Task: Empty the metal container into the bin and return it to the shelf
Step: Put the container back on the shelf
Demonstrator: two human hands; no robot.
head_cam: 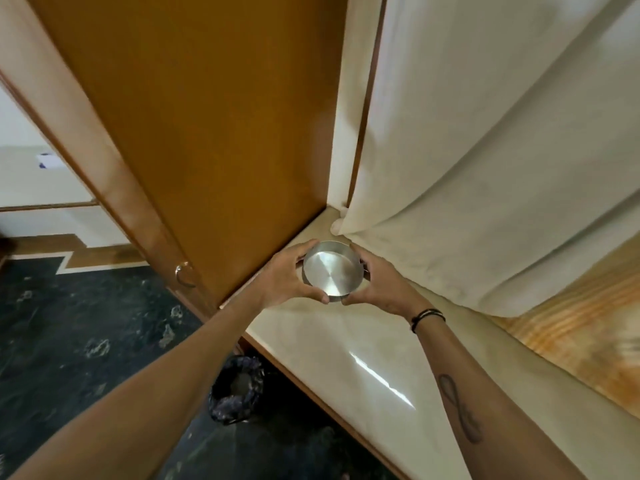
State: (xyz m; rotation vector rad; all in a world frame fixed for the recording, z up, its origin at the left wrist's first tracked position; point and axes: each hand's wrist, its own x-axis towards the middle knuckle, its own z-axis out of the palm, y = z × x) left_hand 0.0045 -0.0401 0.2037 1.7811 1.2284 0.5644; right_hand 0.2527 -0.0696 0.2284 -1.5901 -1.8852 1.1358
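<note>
A round shiny metal container (330, 270) sits low over the cream shelf (346, 355), near its back left corner; I cannot tell if it touches the surface. Its inside looks empty. My left hand (287, 277) grips its left rim and my right hand (377, 282) grips its right rim, thumbs meeting at the near edge. A bin (235, 389) lined with a dark bag stands on the floor below the shelf's front edge, partly hidden by my left forearm.
A brown cupboard door (207, 133) with a ring handle (185, 275) stands open to the left of the shelf. A cream curtain (485, 168) hangs over the shelf's back right. A wood-grain surface (588, 327) lies at the right. The floor (69, 323) is dark green stone.
</note>
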